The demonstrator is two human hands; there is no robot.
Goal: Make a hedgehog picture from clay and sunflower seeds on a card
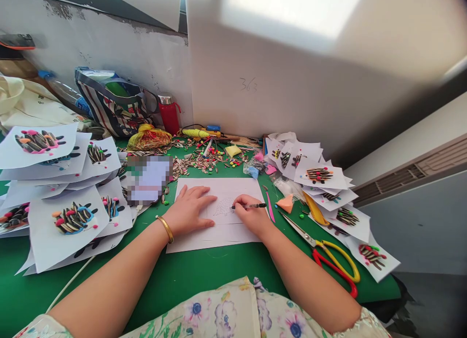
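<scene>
My right hand (249, 216) grips a black pen (257, 205), its tip at a small line drawing (222, 206) that looks like a hedgehog. The drawing is on white paper (219, 238) lying on the green table. My left hand (190, 209) rests flat on the left part of the paper, fingers spread. A gold bracelet (166, 229) circles my left wrist. Just right of the paper lies a pink modelling tool (269, 206). Scissors (321, 250) with red and yellow handles lie further right, blades pointing toward the paper.
Stacked cards with seed hedgehogs stand at left (69, 221) and right (321, 175). Sunflower seeds (186, 163) and coloured clay bits are scattered behind the paper. A blurred-out phone (149, 180) has a white cable. A red bottle (169, 115) and striped bag (113, 104) stand by the wall.
</scene>
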